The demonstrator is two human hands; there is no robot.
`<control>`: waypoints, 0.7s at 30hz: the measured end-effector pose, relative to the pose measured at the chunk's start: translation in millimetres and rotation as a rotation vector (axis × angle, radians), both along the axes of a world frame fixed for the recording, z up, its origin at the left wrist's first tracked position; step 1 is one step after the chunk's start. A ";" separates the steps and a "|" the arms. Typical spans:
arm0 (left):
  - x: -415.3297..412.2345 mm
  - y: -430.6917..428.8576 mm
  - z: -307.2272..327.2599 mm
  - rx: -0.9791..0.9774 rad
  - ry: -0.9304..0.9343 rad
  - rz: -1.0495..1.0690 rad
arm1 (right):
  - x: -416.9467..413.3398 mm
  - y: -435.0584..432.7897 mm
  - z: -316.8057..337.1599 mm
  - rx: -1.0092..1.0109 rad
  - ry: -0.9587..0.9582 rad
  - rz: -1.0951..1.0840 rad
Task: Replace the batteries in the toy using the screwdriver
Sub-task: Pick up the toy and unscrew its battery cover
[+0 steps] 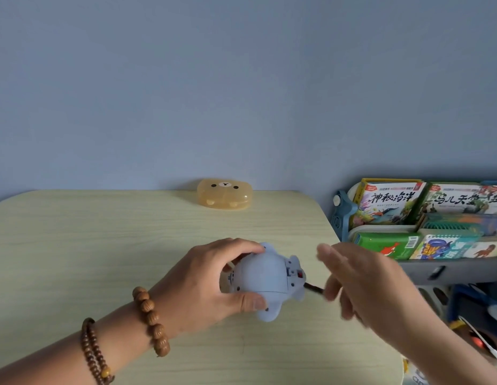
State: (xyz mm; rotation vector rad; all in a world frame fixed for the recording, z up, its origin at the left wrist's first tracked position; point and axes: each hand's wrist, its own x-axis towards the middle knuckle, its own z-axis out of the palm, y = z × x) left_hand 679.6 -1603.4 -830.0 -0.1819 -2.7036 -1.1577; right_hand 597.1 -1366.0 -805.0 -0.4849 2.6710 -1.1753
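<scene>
Pale grey-blue moulded plastic toy (265, 279), matt and smooth, is showing small recessed screw holes and a red switch. Light yellowish wood-grain laminate tabletop (102, 245) is reading smooth with a faint sheen. Translucent amber plastic case with a bear face (225, 193) is looking glossy. Two brown wooden bead bracelets (151, 320) are looking polished (grain is just visible on the larger beads). Colourful picture books (389, 204) are showing glossy printed paper covers, sitting in a grey-blue plastic rack (342, 215).

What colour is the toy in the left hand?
Pale grey-blue plastic toy, clearest in the head view.
</scene>
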 end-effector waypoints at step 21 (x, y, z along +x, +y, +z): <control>-4.8 0.1 -8.8 -0.011 -0.004 0.017 | 9.7 24.0 38.6 -0.211 0.385 0.137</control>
